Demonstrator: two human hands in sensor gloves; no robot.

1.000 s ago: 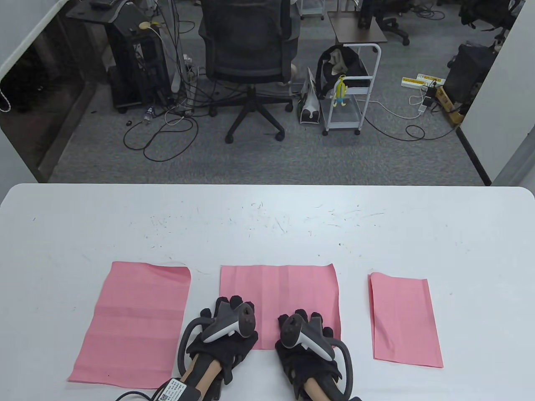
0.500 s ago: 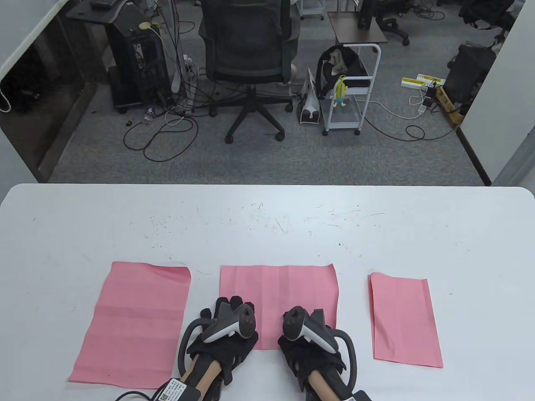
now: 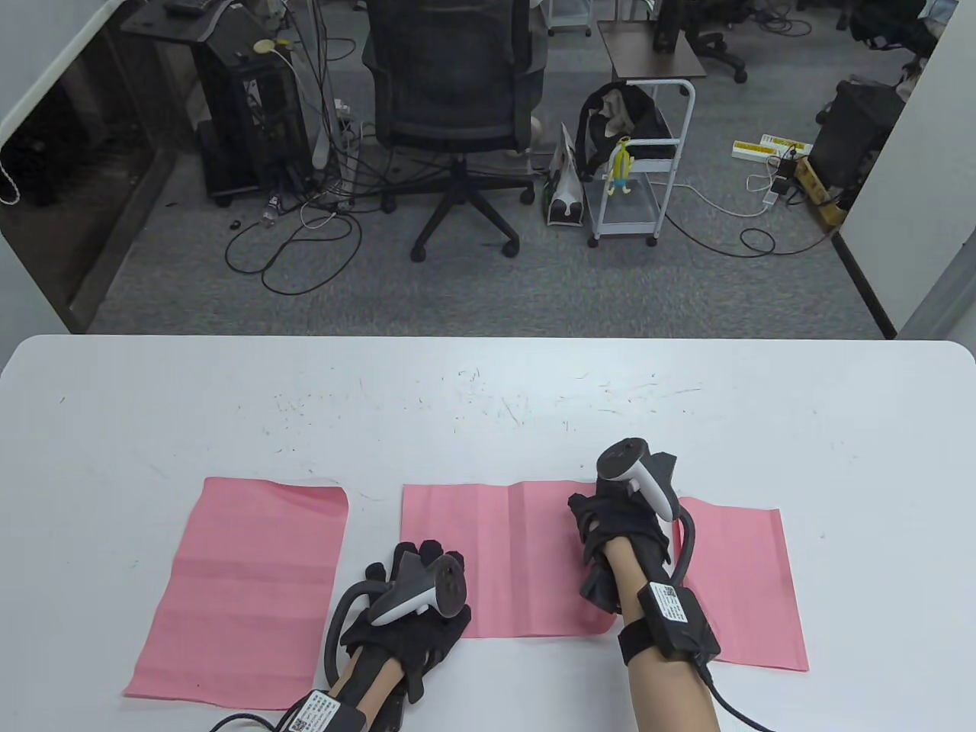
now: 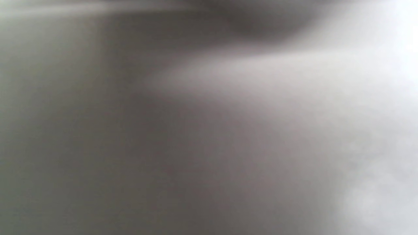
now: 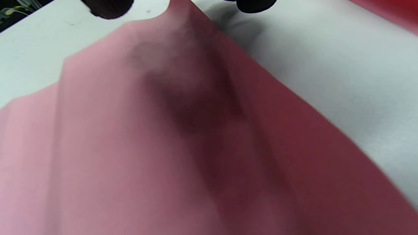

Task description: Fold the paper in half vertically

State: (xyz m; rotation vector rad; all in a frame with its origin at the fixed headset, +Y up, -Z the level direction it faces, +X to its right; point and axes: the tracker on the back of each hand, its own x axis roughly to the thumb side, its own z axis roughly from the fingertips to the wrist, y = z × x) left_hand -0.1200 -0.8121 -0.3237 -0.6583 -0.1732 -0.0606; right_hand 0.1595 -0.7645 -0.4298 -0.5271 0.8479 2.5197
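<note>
We find a white table [image 3: 488, 396], its top marked with fine dark scratches across the middle. Beyond its far edge lies grey carpet with a black office chair [image 3: 456, 114], a white wheeled cart [image 3: 640, 164] carrying a dark bag, a black computer tower [image 3: 244, 114] with loose cables, and a power strip [image 3: 770, 147] near the right wall.

Three pink sheets lie along the near part of the table. The left sheet [image 3: 244, 587] lies flat and apart from both hands. The right sheet [image 3: 751, 564] lies flat, partly covered by the right forearm. The centre sheet [image 3: 496, 557], the one being worked, lies between them.

We note the left hand [image 3: 415, 602] resting on the near left corner of the centre sheet, fingers spread flat on it, so its grip is wide and it holds nothing. The left wrist view is a grey blur and tells us nothing further.

The right hand [image 3: 621, 518] is at the far right corner of the centre sheet. In the right wrist view that corner [image 5: 179, 13] stands raised off the table in a peak between two dark fingertips [image 5: 107, 6], with shadow beneath it. We record the right grip as narrow, pinching this corner; the near part of the sheet lies on the table.
</note>
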